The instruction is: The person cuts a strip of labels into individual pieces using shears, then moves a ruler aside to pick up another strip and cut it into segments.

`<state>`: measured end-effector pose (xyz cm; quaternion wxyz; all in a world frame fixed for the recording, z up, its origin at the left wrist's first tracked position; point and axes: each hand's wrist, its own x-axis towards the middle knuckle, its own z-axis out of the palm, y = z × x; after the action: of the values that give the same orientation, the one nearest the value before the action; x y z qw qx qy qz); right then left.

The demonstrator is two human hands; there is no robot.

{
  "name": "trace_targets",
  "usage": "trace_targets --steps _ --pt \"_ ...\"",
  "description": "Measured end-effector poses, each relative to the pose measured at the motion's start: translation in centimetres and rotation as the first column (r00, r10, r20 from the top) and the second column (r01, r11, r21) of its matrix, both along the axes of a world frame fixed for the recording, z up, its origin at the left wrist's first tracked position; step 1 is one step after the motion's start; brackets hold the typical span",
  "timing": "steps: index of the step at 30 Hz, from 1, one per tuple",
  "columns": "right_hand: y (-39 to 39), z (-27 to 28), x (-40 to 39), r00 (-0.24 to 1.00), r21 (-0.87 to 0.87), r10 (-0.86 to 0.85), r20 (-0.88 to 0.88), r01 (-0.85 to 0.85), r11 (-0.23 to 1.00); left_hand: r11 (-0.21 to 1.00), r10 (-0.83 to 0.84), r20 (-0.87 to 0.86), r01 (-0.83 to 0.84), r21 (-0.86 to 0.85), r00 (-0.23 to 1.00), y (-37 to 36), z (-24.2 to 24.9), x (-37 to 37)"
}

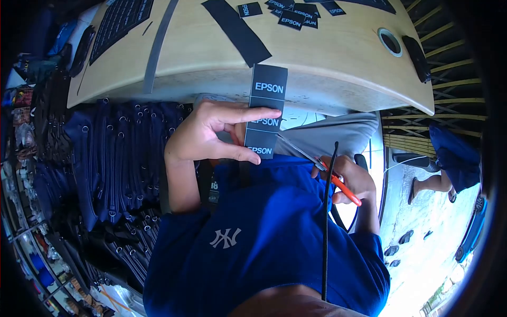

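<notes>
A black strip of labels (268, 96), printed EPSON several times with thin lines between the prints, stands nearly upright in front of my chest. My left hand (214, 132) grips its left side, forefinger across the middle label and thumb over the lowest one. To the right, my right hand (353, 177) is closed around scissors (338, 182) with orange handles. Their blades point up and left toward the strip's lower right edge, their tips close beside it. A dark cord (326, 238) hangs in front of the scissors and my blue shirt.
On the wooden table (195, 58) lie cut EPSON labels (298, 15), a long black strip (237, 33), a printed black sheet (120, 29) and a tape roll (390, 42). Dark blue straps with metal rings (129, 158) hang at the left. At the right a person's leg (433, 185) shows.
</notes>
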<state>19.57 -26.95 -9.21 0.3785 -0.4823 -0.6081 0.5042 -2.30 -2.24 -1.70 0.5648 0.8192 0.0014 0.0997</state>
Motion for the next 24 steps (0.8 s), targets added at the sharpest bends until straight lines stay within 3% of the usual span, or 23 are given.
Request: trace_targets --steps 4,12,15,17,24 --pt "0.4 -0.1 0.3 0.999 0.054 0.009 -0.032 -0.007 0.999 0.999 -0.038 -0.015 0.038 -0.02 0.999 -0.3 0.0 0.4" --pt "1.3 2.0 1.0 0.995 -0.108 0.098 0.023 -0.095 0.99 0.99 -0.126 -0.066 0.122 -0.066 0.99 -0.4 0.3 1.0" --pt "1.4 2.1 0.9 0.996 -0.097 0.071 0.045 -0.066 0.993 0.985 -0.163 -0.117 0.153 -0.085 0.98 -0.3 0.1 1.1" --pt "1.5 2.1 1.0 0.995 -0.103 0.084 0.051 -0.078 0.992 0.991 -0.134 -0.044 0.134 0.004 0.99 -0.4 -0.5 1.2" --pt "1.8 2.6 1.0 0.988 -0.143 0.112 0.103 -0.096 0.985 0.979 -0.201 -0.075 0.198 -0.055 0.977 -0.3 -0.8 1.4"
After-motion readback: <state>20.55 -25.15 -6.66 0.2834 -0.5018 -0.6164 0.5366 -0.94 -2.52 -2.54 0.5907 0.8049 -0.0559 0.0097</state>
